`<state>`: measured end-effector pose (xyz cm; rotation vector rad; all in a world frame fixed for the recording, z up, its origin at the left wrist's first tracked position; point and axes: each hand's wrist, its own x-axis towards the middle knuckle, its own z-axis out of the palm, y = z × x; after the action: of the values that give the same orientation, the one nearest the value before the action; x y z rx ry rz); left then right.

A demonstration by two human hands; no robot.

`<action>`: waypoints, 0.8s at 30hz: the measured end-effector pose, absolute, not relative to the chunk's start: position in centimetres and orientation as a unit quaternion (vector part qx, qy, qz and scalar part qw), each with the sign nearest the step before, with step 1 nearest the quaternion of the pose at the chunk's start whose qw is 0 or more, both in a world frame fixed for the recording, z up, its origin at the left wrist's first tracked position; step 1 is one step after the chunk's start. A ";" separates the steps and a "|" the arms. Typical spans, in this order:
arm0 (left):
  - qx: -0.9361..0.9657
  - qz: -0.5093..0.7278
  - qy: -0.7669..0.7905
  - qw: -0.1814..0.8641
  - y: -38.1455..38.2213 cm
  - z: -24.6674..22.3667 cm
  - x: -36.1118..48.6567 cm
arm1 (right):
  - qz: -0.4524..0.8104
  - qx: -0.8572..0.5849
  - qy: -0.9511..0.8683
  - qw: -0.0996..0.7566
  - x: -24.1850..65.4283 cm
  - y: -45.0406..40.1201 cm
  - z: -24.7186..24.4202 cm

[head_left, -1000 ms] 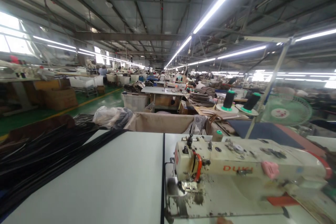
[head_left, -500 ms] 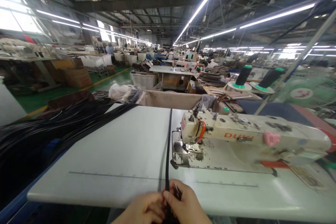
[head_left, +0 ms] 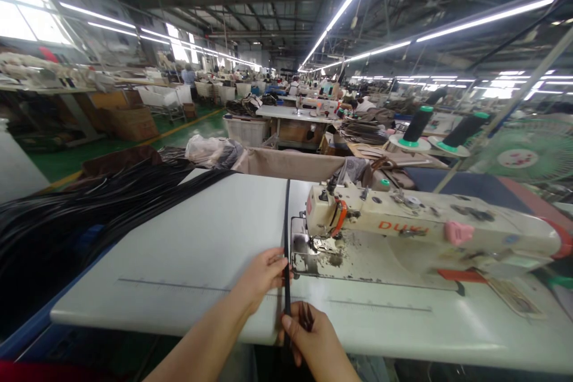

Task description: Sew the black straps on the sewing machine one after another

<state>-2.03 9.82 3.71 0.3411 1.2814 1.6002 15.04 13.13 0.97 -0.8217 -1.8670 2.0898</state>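
A long, narrow black strap runs front to back over the white sewing table, just left of the sewing machine's needle plate. Its near end drops past the front edge. My left hand pinches the strap beside the plate's front corner. Nearer to me, at the table's edge, my right hand holds the same strap between thumb and fingers. Some slim, dark, pointed thing sticks up among the right fingers; its kind is unclear. The cream sewing machine stands to the right of both hands.
Many black straps lie heaped at the left and over the table's left corner. Behind the table stands a beige fabric-lined bin. Thread cones and a green fan are at the right.
My left hand has moved away from the right hand, forward along the strap. The right hand stays near the table's edge, still holding the strap. The view has shifted slightly.
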 end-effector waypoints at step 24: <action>0.358 0.512 0.557 0.547 4.7 5.5 -3.3 | 0.198 -0.567 -0.706 0.375 30.7 29.4 14.6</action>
<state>-3.26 4.71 5.46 0.8497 1.3209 1.2140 30.66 29.38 14.60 -1.4506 -1.8076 0.5073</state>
